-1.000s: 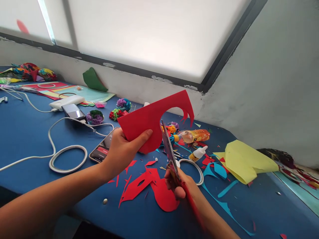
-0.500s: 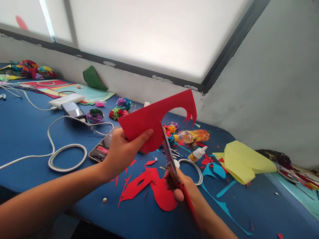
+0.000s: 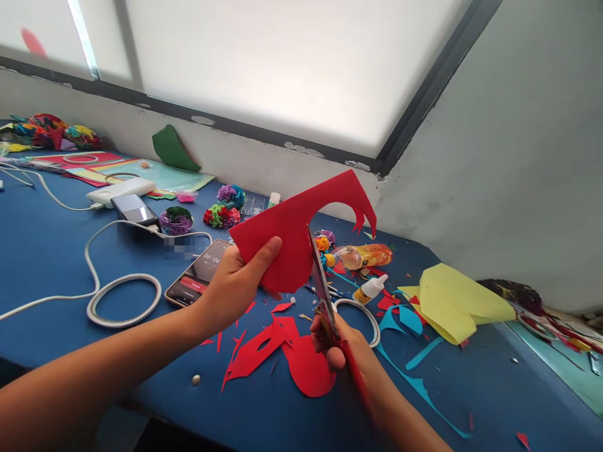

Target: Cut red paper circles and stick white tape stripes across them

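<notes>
A red paper sheet with a curved cut-out on its right side is pinched in my left hand, thumb on top. My right hand grips a pair of scissors, whose blades point up against the curved edge of the paper. Below them on the table lie red paper cut-outs, one rounded and one with a slit, among small red scraps. A roll of white tape lies just behind my right hand.
A phone, cables and another tape roll lie on the left. Paper flowers stand farther back. To the right are a drink bottle, a glue bottle, blue paper strips and folded yellow paper.
The red sheet has turned slightly in my left hand and shifted a little to the right. The scissors stay at its curved edge. The whole view has drifted slightly.
</notes>
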`<state>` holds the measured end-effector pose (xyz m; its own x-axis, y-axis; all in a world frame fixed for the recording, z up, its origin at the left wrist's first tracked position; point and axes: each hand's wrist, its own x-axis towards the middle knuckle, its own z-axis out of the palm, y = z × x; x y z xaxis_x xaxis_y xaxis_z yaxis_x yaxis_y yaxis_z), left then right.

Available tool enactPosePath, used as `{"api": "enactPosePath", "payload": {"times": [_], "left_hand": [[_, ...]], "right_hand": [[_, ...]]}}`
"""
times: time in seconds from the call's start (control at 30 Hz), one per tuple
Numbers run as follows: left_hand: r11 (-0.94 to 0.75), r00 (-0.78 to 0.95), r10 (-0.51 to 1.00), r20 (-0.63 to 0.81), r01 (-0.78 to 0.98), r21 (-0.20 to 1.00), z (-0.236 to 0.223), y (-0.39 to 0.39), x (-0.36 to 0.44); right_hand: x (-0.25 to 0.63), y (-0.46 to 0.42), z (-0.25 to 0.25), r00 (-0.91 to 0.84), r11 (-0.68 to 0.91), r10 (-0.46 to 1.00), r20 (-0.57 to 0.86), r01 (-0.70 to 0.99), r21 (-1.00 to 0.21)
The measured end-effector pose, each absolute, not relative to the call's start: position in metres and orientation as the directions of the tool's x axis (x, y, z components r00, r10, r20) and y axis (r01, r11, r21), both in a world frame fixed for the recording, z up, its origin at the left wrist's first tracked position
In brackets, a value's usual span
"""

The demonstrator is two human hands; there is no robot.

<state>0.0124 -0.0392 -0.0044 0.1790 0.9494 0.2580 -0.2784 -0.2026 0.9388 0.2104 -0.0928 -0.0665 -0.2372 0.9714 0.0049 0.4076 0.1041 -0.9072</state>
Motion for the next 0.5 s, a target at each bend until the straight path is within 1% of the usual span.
{"api": "enactPosePath", "payload": {"times": [0.13,0.23,0.37,0.5], "left_hand": [[-0.272,0.139,0.947,0.290,-0.134,0.953,-0.0014,-0.0420,0.0108],[-0.293,0.124,0.947,0.296,-0.044,0.955,0.0006,-0.0442,0.0098],[-0.297,0.117,0.948,0.297,-0.015,0.955,0.0022,-0.0459,0.0101],[-0.290,0.115,0.949,0.293,-0.042,0.956,0.0027,-0.0467,0.0105]], "right_hand": [[0.2103,-0.0930,-0.0637,-0.251,0.109,0.968,0.010,0.381,-0.918],[0.2110,-0.0926,-0.0654,-0.253,0.109,0.967,0.008,0.388,-0.915],[0.2119,-0.0919,-0.0690,-0.263,0.128,0.965,0.023,0.388,-0.913],[0.2127,-0.0917,-0.0687,-0.270,0.136,0.962,0.030,0.385,-0.913]]}}
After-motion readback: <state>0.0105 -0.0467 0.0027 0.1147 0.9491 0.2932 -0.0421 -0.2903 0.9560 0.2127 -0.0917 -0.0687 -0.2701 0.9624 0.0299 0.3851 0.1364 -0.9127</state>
